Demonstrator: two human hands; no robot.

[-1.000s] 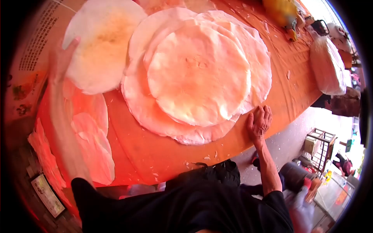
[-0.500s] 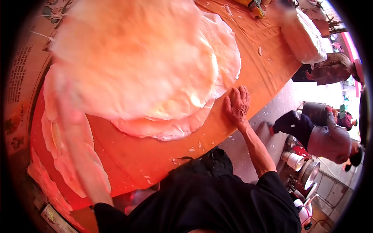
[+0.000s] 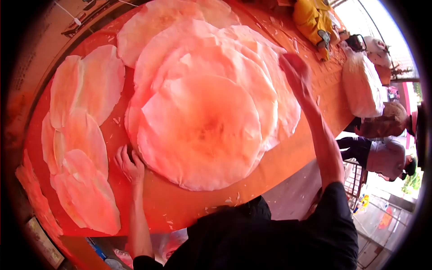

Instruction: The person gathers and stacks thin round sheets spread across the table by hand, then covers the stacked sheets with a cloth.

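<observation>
Large thin round sheets [image 3: 207, 130] lie overlapped in a pile at the middle of the orange-covered table [image 3: 288, 157]. My left hand [image 3: 130, 165] rests on the cover by the pile's lower left edge, its fingers apart and nothing in it. At the pile's upper right edge is my right hand [image 3: 296, 69], fingers bent and pressed together. Whatever it may hold is hidden beneath the hand. Left of my left hand lies a row of overlapping oval sheets [image 3: 81, 139].
More sheets [image 3: 33, 193] lie along the left edge. A yellow bundle [image 3: 310, 20] and a large wrapped white package [image 3: 363, 85] are at the upper right. Beyond the table, a person in grey [image 3: 387, 157] stands near another person [image 3: 384, 120]. Small scraps dot the cover.
The big sheet that was raised and blurred now lies flat on the pile. My left hand has come down beside it. My right hand has moved up to the pile's far right edge.
</observation>
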